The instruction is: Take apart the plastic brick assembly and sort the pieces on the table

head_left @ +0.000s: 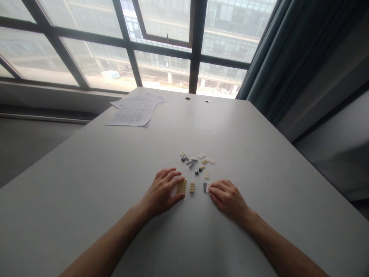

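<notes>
My left hand (165, 188) has its thumb and forefinger at opposite edges of a large tan studded toy plate (181, 187), which lies on the table. A smaller tan toy brick (192, 187) stands by itself just to its right. My right hand (227, 195) has its fingertips together on a white toy brick piece (208, 187), partly hidden under them. Against that white piece, on its left, sits a dark grey toy piece (204, 187). Beyond the hands, a white studded plate (206, 174) and small black pieces (196, 173) lie loose.
Several loose grey pieces (191, 164), a yellowish piece (204, 162) and flat white pieces (211, 161) are scattered farther out on the white table (129, 154). Printed papers (134, 111) lie at the far left, and two round holes (187, 99) pierce the far edge near the windows.
</notes>
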Demonstrator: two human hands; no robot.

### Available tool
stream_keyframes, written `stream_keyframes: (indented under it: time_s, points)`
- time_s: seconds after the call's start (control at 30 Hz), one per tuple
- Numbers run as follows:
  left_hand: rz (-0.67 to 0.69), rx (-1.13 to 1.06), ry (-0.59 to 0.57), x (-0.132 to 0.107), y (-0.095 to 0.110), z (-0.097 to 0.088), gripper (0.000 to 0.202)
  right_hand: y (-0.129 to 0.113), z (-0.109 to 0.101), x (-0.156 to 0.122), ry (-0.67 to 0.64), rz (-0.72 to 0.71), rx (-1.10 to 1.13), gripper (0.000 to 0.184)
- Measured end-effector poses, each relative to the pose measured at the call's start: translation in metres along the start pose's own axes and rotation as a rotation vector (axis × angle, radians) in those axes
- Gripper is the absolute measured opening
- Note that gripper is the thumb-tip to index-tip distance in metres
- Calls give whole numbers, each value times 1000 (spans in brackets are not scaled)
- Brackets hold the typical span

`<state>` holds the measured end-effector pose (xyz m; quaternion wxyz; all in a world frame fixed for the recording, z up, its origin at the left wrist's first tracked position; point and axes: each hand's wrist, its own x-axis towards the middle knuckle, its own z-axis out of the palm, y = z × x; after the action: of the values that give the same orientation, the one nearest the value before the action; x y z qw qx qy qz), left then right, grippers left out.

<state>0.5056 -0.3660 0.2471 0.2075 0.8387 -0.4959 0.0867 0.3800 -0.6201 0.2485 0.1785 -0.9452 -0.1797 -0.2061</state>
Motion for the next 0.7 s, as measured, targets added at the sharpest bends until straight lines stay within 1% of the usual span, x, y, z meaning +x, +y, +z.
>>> stream_keyframes:
  time_s: [0.27,0.57,0.7]
  points:
    - [0,2,-3,0,0,0,42,1,1,-2,-23,13,-15,14]
    - [5,2,0,1,1,-1,42,-3,2,-1,33,43,-28,18]
    - [9,0,6,1,1,-1,42,-9,3,1,11,2,-23,21]
